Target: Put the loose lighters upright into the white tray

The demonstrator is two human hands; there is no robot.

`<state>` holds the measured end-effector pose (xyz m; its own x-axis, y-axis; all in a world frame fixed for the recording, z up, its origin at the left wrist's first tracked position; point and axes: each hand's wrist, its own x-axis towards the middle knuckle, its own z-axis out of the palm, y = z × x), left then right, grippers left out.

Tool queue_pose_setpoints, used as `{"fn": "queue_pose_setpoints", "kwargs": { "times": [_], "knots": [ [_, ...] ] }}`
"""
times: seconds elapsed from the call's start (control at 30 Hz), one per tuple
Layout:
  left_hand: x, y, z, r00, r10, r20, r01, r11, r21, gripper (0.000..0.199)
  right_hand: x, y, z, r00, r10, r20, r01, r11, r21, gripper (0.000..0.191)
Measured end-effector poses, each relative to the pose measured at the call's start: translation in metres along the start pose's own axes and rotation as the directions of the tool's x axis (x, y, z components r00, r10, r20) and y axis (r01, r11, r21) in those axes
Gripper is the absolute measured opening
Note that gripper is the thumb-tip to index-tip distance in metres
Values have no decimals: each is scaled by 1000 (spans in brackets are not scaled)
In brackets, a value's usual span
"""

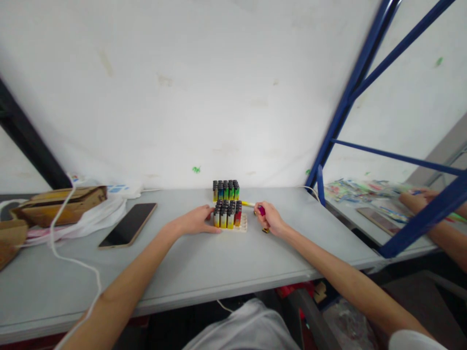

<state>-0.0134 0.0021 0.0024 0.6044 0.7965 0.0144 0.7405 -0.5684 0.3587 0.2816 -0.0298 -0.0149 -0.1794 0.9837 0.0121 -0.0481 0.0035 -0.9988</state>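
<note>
Tray point(243, 226) at 12 o'clock, part-filled with upright lighters point(224, 221), bare slots toward 3. Good handling, my guess: tray braced, pieces vertical, neighbours unbumped. Left hand point(199, 221) at tray's 9, half-open, thumb along near edge; can't tell if gripping. Right hand point(270, 219) at 3, fingers curled closed round purple item point(261, 210), likely a lighter. Both forearms slant inward. Phone point(128, 225) toward 9.

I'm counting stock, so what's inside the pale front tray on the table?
Upright lighters with dark tops stand in the tray; bare slots show at its right. The front ones partly hide those behind; their bases are covered.
</note>
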Motion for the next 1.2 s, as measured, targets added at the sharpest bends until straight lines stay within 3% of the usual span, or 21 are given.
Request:
{"fn": "queue_pose_setpoints", "kwargs": {
  "times": [0.17,0.33,0.47,0.57,0.63,0.87,1.1,1.2],
  "knots": [
    [0,1,0,1000,4,11,-4,1000,1,71,0,-4,0,1000,30,10,-30,999,45,54],
    [-2,4,-2,1000,9,-13,-9,999,-38,67,-2,-6,4,978,-183,105,174,981,86,56],
    [-3,5,-3,1000,4,-10,-5,998,-63,69,-7,-9,5,939,-311,144,331,933,-143,49],
    [-2,4,-2,1000,1,-13,-2,997,-78,70,-10,-11,2,884,-450,127,462,796,-391,46],
    [-2,3,-1,1000,-4,-8,3,997,-73,71,-11,-10,0,855,-508,107,487,713,-505,48],
    [-4,6,-2,1000,3,-4,-3,998,-67,68,-11,-3,9,872,-470,140,458,680,-573,41],
    [-4,7,-3,1000,-13,-6,13,999,-51,68,-5,-4,23,796,-506,332,576,465,-672,38],
    [-4,6,-3,1000,-11,1,11,998,-66,67,-3,-8,21,776,-468,424,617,420,-666,35]
  ]
}}
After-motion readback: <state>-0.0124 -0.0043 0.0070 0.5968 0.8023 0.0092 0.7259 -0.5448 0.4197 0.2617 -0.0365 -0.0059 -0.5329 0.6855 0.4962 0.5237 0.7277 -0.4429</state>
